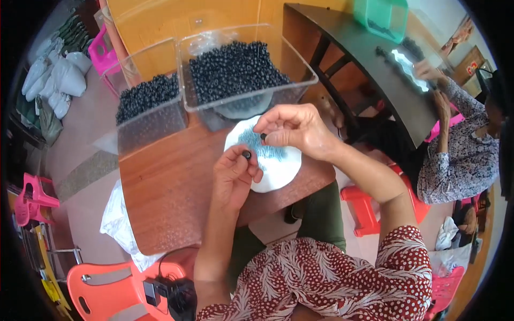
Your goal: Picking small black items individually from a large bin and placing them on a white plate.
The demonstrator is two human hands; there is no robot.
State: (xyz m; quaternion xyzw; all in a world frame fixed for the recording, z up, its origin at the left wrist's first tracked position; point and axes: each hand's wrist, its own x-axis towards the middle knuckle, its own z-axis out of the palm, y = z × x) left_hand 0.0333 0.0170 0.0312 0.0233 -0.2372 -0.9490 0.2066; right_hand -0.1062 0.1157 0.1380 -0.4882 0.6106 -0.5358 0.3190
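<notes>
Over a white round plate (284,174), my left hand (231,176) pinches a small round black piece (246,154) with a hole in its middle. My right hand (302,131) is just to the right and a little farther away, with thumb and forefinger closed on a small dark piece (263,137). The two pieces are apart. Many tiny blue-green bits (270,152) lie scattered on the plate, too small to name. Behind my hands a clear plastic bin (306,80) is heaped with black round pieces (230,69) like the one in my left hand.
A second clear bin (140,136) with more black pieces stands at left on the brown wooden table (166,198). At right, a co-worker (460,144) handles something white at a dark table (375,69) with a green basket (381,18). An orange chair (101,286) stands near left.
</notes>
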